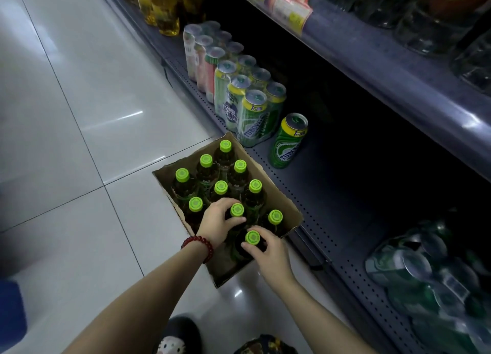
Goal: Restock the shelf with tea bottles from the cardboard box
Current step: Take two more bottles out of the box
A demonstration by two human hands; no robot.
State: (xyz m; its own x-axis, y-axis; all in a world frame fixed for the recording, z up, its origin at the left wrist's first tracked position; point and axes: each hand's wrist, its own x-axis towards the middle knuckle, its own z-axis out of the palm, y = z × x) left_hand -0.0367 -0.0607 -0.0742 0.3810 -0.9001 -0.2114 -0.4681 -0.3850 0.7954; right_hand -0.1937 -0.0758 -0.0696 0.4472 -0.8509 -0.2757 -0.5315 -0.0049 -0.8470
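Cardboard box [279,194] sits on the tiled floor [79,114], touching the bottom shelf's [332,207] front edge; ten green-capped tea bottles [221,187] stand upright inside; left hand [216,222] grips one bottle [237,210] by the neck mid-box; right hand [271,255] grips another bottle [252,237] at the box's near edge; red bead bracelet [199,246] on left wrist; loose green can [288,141] stands on the shelf beside wrapped can packs [249,109].
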